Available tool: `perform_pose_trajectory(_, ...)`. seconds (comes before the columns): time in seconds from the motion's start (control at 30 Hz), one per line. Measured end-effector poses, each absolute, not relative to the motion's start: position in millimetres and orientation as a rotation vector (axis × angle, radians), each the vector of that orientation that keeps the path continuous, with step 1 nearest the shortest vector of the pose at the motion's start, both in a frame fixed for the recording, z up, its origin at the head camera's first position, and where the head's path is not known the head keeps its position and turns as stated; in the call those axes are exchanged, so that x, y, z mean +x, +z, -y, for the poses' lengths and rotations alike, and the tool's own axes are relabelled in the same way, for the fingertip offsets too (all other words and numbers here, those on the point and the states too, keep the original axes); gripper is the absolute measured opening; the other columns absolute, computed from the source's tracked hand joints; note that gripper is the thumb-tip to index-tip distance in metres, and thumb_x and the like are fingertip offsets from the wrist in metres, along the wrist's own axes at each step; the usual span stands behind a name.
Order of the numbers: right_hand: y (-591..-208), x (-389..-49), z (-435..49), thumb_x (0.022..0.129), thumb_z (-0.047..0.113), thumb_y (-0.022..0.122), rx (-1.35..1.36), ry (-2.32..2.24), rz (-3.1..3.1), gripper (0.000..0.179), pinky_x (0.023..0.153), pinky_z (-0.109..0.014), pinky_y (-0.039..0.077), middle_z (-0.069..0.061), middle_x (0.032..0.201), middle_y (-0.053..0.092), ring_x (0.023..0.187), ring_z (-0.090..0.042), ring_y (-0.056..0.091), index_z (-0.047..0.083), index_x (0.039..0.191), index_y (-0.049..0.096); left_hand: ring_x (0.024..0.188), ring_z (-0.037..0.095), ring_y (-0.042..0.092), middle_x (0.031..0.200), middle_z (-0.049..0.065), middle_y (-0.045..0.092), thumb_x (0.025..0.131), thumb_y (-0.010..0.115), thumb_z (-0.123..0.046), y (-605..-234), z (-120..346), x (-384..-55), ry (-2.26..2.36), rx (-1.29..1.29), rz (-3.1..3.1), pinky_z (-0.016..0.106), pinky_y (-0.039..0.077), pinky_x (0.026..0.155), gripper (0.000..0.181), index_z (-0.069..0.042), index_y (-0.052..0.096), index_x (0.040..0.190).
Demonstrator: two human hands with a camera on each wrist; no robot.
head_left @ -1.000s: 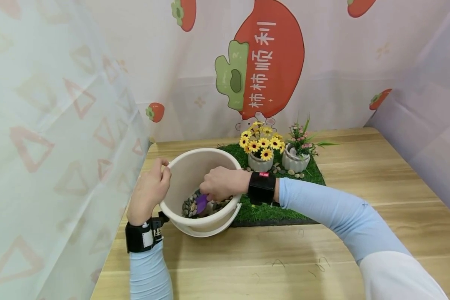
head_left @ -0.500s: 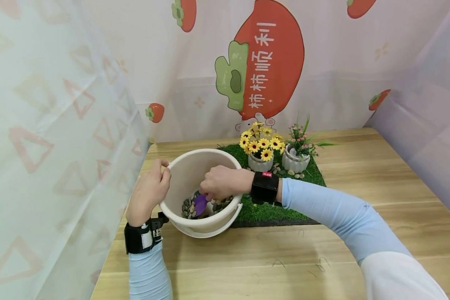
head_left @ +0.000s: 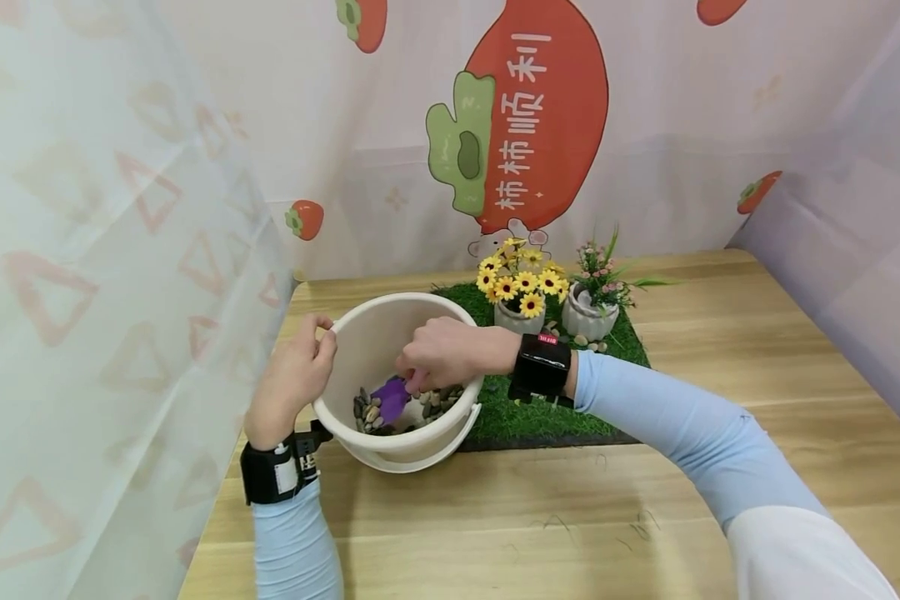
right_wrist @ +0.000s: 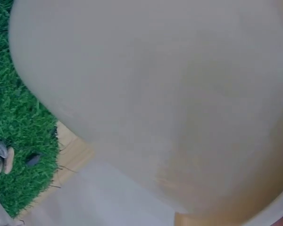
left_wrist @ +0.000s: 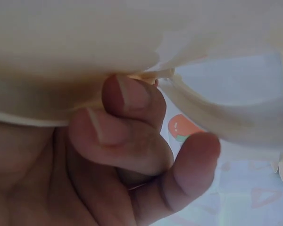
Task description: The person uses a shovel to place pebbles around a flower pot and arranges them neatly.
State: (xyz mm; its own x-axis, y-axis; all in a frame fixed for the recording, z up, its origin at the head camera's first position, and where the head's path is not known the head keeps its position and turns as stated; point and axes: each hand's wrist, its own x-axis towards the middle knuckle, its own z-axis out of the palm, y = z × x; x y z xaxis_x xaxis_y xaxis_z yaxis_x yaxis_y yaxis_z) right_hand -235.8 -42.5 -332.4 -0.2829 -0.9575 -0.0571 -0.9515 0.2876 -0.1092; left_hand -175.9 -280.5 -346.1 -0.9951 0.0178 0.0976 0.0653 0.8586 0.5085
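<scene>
A cream bucket (head_left: 367,340) stands on the wooden table with grey and tan pebbles (head_left: 366,413) in its bottom. My left hand (head_left: 291,379) grips the bucket's left rim; in the left wrist view, curled fingers (left_wrist: 118,134) lie under the rim. Reaching in over the right rim, my right hand (head_left: 450,354) holds a purple scoop (head_left: 392,400) by its handle. The scoop's blade points down to the left among the pebbles. Mostly the bucket's pale wall (right_wrist: 132,84) fills the right wrist view. The bucket's handle (head_left: 438,458) hangs down at the front.
Behind and right of the bucket lies a green turf mat (head_left: 540,427). On it stand a pot of yellow flowers (head_left: 520,317) and a pot of pink flowers (head_left: 589,321), with a few pebbles (head_left: 581,340) around them. Printed curtains (head_left: 390,183) enclose the table.
The right hand has tilted and the purple scoop has shifted slightly left, showing more of its blade above the pebbles. The left hand keeps its hold on the rim. The head view has shifted a little.
</scene>
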Motion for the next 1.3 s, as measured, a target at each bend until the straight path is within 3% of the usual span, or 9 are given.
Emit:
perform_pose_trajectory(0.1,-330.9,-238.1,41.2,0.094,0.033,0.065,-1.821,-0.116,-2.408,0.017,0.059,-0.024,0.029,0.007,0.074,0.063,0.061,-0.009,0.052,0.018,0.087,0.067,0.067,0.023,0.065,0.081,0.011,0.067,0.106,0.028,-0.032,-345.4,282.4,-175.1,-0.803,-0.06,2.948,0.033,0.049,0.06,0.037,-0.007,0.043,0.128)
perform_pose_trajectory(0.3,-325.6,-242.3,36.8,0.092,0.029,0.068,-1.764,-0.247,-2.421,0.01,0.067,-0.023,0.048,0.01,0.09,0.074,0.076,-0.004,0.068,0.021,0.097,0.073,0.065,0.02,0.064,0.078,0.009,0.065,0.106,0.03,-0.033,-346.0,283.7,-175.0,-0.813,-0.067,2.936,0.031,0.048,0.058,0.036,-0.008,0.045,0.128)
perform_pose_trajectory(0.53,-322.5,-243.0,29.2,0.092,0.028,0.068,-1.726,-0.361,-2.434,0.009,0.06,-0.021,0.036,0.008,0.075,0.067,0.06,-0.004,0.056,0.02,0.095,0.071,0.076,0.03,0.07,0.091,0.016,0.071,0.106,0.03,-0.031,-346.9,283.8,-174.6,-0.817,-0.056,2.936,0.037,0.053,0.062,0.037,-0.007,0.045,0.129)
perform_pose_trajectory(0.67,-321.6,-242.5,26.6,0.094,0.032,0.066,-1.721,-0.389,-2.46,0.013,0.059,-0.021,0.033,0.009,0.072,0.064,0.058,-0.005,0.051,0.02,0.094,0.07,0.076,0.029,0.069,0.094,0.017,0.072,0.106,0.029,-0.033,-346.3,283.8,-175.6,-0.819,-0.058,2.94,0.034,0.052,0.061,0.038,-0.007,0.044,0.129)
perform_pose_trajectory(1.0,-314.3,-232.0,17.4,0.094,0.036,0.065,-1.66,-0.359,-2.602,0.016,0.061,-0.023,0.042,0.008,0.081,0.069,0.068,-0.006,0.061,0.021,0.096,0.069,0.073,0.027,0.068,0.1,0.019,0.072,0.106,0.029,-0.033,-346.3,282.1,-176.8,-0.832,-0.052,2.951,0.031,0.051,0.057,0.039,-0.007,0.043,0.13)
perform_pose_trajectory(1.3,-308.6,-228.2,8.3,0.093,0.039,0.066,-1.648,-0.445,-2.691,0.02,0.062,-0.023,0.044,0.009,0.08,0.07,0.066,-0.004,0.059,0.02,0.095,0.07,0.065,0.022,0.063,0.091,0.016,0.07,0.106,0.029,-0.032,-346.6,282.3,-177.4,-0.798,-0.061,2.947,0.03,0.048,0.055,0.038,-0.007,0.044,0.13)
